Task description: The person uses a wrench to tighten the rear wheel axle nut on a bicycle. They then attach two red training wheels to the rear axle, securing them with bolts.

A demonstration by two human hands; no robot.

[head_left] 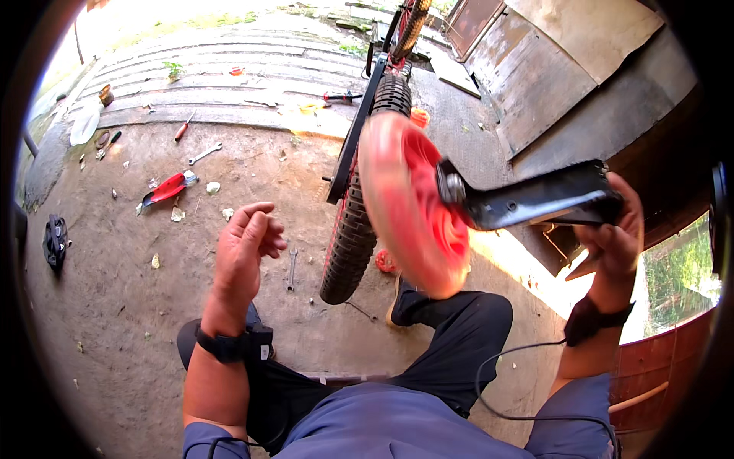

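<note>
My right hand (pixel 618 229) is closed around the end of a black metal bracket (pixel 535 200). A red training wheel (pixel 405 203) is fixed to the bracket's other end and looks smeared by motion. Behind it stands a bicycle's knobby black tire (pixel 350 245), partly hidden by the red wheel. My left hand (pixel 248 241) hangs left of the tire, fingers loosely bent and apart, holding nothing. On the ground between that hand and the tire lies a small wrench (pixel 292 269).
Left on the ground lie a larger wrench (pixel 205 154), a red-handled screwdriver (pixel 184 128), a red and black piece (pixel 167 189) and a black object (pixel 55 242). Metal sheets (pixel 527 84) lean at the right. A cable (pixel 489 375) runs from my right wrist strap.
</note>
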